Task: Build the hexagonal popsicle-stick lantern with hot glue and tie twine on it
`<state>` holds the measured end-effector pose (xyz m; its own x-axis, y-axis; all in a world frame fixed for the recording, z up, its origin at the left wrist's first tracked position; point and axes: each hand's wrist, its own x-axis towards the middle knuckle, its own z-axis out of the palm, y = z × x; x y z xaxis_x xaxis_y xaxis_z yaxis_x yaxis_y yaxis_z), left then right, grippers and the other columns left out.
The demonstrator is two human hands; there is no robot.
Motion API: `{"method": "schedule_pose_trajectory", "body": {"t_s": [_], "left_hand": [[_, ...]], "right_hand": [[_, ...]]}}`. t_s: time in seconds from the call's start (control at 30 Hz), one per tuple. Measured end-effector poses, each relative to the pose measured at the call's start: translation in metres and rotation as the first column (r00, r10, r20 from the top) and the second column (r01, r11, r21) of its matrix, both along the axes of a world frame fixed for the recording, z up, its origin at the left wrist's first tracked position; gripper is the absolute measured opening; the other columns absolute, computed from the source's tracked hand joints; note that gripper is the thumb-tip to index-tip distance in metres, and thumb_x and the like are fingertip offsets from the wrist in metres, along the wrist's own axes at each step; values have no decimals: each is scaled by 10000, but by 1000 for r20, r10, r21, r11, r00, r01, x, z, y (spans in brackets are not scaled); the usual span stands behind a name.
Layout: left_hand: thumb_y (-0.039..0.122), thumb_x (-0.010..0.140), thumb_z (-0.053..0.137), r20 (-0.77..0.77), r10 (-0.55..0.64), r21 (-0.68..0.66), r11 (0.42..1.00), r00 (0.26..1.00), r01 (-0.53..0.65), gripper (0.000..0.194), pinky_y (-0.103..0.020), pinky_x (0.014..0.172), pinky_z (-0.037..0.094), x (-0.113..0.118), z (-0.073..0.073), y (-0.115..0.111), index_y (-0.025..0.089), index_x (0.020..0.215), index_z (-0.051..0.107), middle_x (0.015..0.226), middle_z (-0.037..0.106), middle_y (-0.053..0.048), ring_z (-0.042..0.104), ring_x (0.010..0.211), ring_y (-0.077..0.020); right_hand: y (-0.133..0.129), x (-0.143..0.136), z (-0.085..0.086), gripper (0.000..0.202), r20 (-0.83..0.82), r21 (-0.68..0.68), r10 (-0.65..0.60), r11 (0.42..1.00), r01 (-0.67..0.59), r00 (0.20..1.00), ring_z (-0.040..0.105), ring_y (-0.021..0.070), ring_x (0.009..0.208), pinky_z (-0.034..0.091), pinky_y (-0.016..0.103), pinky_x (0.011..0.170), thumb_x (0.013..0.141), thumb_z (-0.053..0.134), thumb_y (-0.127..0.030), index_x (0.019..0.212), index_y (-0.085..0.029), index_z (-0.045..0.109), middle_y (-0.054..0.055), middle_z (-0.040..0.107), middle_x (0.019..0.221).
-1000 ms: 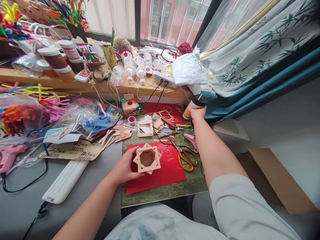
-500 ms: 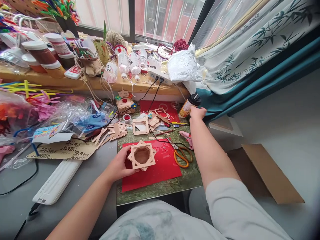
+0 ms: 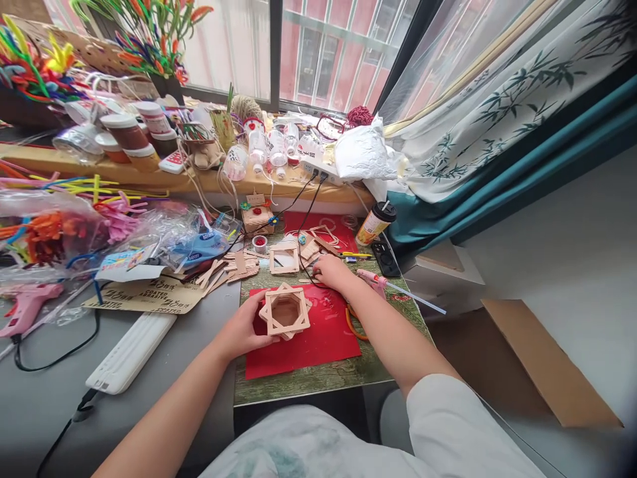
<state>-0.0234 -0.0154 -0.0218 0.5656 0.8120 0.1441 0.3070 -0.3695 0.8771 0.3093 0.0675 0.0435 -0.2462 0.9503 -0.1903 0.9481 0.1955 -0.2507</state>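
Observation:
My left hand (image 3: 243, 330) grips a stacked craft-stick frame (image 3: 287, 330), its square layers turned against one another around a hollow middle. The frame is above a red sheet (image 3: 303, 358) on the green board. My right hand (image 3: 332, 272) reaches to the back edge of that sheet, fingers bent down and pressed together beside a black cord. What they hold, if anything, is hidden. A single square stick frame (image 3: 284, 259) lies just left of these fingers. Under my right forearm, the orange-handled scissors (image 3: 354, 326) are partly covered.
A pink glue gun (image 3: 373, 279) with a long glue stick lies to the right, near a phone (image 3: 385, 259) and a lidded drink cup (image 3: 376, 222). Loose craft sticks (image 3: 236, 265) lie left of the square frame. Jars and small bottles (image 3: 277, 147) crowd the windowsill.
My right hand has left the drink cup and moved left and nearer, to the sheet's back edge. The phone and glue stick have come into view. My left hand keeps its grip.

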Motion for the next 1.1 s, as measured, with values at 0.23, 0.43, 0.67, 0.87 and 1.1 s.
{"method": "schedule_pose_trajectory", "body": {"t_s": [0.23,0.43,0.67,0.87,1.1], "left_hand": [[448,706,996,-14,11,-30,999,1000,-11,1097,-647,1220,494,0,-1,1,321,1646,444,1613,582,-169,583,1472,-470],[445,709,990,13,6,-72,997,1000,-5,1074,-594,1163,553,1,6,0,312,1642,473,1590,610,-162,623,1434,-458],[415,713,988,8,5,-88,996,1000,-4,1083,-591,1217,512,4,12,-2,323,1643,440,1610,589,-135,600,1458,-434],[377,716,979,-32,6,-93,996,999,-9,1084,-553,1245,504,3,12,-3,327,1643,420,1634,567,-117,584,1484,-399],[399,724,974,-45,7,-78,997,999,-11,1066,-555,1241,512,4,14,-3,310,1636,429,1631,576,-127,591,1482,-402]], "right_hand": [[-13,8,19,106,-103,137,-34,989,49,994,690,299,1145,516,383,1058,956,689,-125,973,-156,789,173,795,1114],[-77,-8,59,171,-822,344,-21,777,526,569,715,227,1080,606,381,952,1114,549,-352,1226,-237,611,110,735,1217],[-110,-59,55,260,-989,-68,-98,965,253,108,721,166,826,626,331,811,946,824,-446,1024,-239,688,22,760,970],[-101,-68,35,311,-975,-163,-190,966,202,117,719,198,857,620,374,847,907,849,-505,979,-248,690,30,738,934],[-91,-46,20,367,-974,-104,-172,917,386,147,705,213,987,595,378,936,879,857,-422,1164,-262,691,54,740,1102]]}}
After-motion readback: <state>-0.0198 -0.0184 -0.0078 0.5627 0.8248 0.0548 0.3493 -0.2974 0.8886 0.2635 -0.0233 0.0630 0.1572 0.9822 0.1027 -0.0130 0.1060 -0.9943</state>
